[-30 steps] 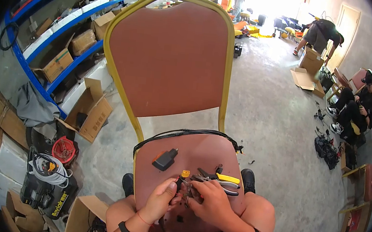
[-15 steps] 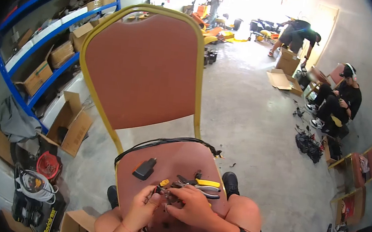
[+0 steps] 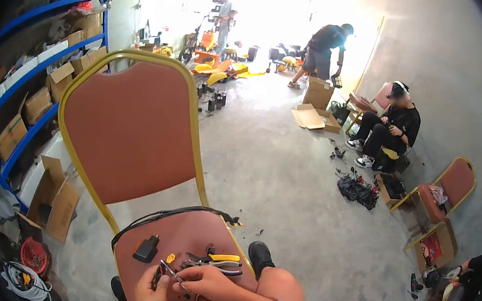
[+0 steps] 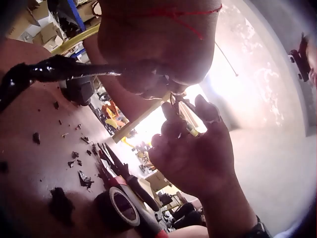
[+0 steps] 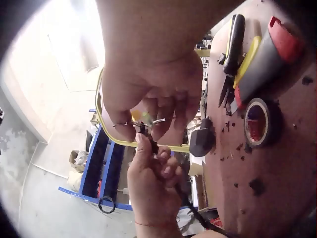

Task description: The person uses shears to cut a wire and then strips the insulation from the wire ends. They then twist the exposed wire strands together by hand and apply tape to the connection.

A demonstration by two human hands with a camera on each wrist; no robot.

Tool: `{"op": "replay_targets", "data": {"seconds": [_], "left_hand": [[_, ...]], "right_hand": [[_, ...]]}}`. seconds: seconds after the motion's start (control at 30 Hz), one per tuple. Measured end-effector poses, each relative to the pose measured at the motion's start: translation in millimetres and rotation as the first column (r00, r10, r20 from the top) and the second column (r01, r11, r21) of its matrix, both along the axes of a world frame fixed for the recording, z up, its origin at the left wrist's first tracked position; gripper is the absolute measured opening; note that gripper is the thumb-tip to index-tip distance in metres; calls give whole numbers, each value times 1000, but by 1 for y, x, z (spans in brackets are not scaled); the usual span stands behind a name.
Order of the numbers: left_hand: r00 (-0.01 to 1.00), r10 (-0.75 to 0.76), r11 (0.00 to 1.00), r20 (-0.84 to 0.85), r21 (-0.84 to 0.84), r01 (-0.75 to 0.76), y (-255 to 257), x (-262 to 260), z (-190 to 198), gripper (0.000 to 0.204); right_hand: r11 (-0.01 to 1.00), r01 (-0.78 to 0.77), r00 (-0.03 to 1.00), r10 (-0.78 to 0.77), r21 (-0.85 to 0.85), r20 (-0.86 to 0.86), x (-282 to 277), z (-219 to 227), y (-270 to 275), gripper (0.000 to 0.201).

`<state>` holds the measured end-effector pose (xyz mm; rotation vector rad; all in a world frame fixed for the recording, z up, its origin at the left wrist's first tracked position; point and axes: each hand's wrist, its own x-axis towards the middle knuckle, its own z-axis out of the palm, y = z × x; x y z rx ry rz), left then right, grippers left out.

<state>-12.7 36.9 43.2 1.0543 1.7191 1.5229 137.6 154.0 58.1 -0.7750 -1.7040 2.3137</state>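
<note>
My left hand (image 3: 150,295) grips a black cable (image 4: 54,68), whose shiny length trails back below the palm in the left wrist view. My right hand (image 3: 209,283) pinches a slim silver tool (image 3: 169,271) at the cable's end, close to the left fingertips; its exact kind I cannot tell. Just beyond the hands lies a yellow connector (image 3: 171,258). Yellow-handled pliers (image 3: 224,258) and grey-handled pliers (image 3: 229,270) rest to the right on the chair seat (image 3: 185,233). Below the right hand sits a black tape roll (image 5: 262,123). A black adapter (image 3: 146,248) lies at the left.
Black scraps (image 4: 85,179) litter the seat. A bundle of black cables (image 3: 170,210) runs along its rear edge, below the backrest (image 3: 131,133). Blue shelving (image 3: 9,149) with boxes stands left. A seated person (image 3: 393,125) and a chair (image 3: 442,192) are at the right.
The head view has turned up and rightward, so the chair sits lower and further left. My hands stay together over the seat; the silver tool and tape roll now show more plainly.
</note>
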Motion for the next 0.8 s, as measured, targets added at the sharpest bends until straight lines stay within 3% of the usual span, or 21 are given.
{"op": "replay_targets", "data": {"seconds": [0.07,0.1,0.13,0.23,0.33,0.53,0.63,0.73,0.8], "left_hand": [[1000,7,1000,-3,9,-7,1,1,5,26],[1000,-11,1000,23,-12,12,0,0,5,28],[998,-31,999,51,-38,33,-2,0,6,30],[997,11,999,75,-35,-8,0,8,19,30],[996,29,999,-81,-29,-32,2,8,10,31],[988,26,999,-151,-37,-32,2,9,15,32],[993,12,999,-116,-39,-16,1,9,19,32],[997,2,998,-71,-60,-7,-1,9,22,33],[999,0,999,-51,-42,-2,-1,10,21,34]], "right_hand": [[899,46,999,-49,435,-4,-1,-15,-2,39],[779,63,997,-71,623,-13,-2,-16,-2,39],[591,112,992,-117,799,-52,-1,-16,-4,40],[431,184,978,-166,883,-123,-2,-14,-5,41],[322,249,956,-233,913,-178,-2,-16,-5,43],[627,223,972,-199,746,-123,-4,-26,-8,46],[736,106,993,-118,669,-27,-1,-19,-2,49],[880,98,995,-93,464,-34,3,-17,2,47],[907,82,996,-67,413,-50,1,-22,4,45]]}}
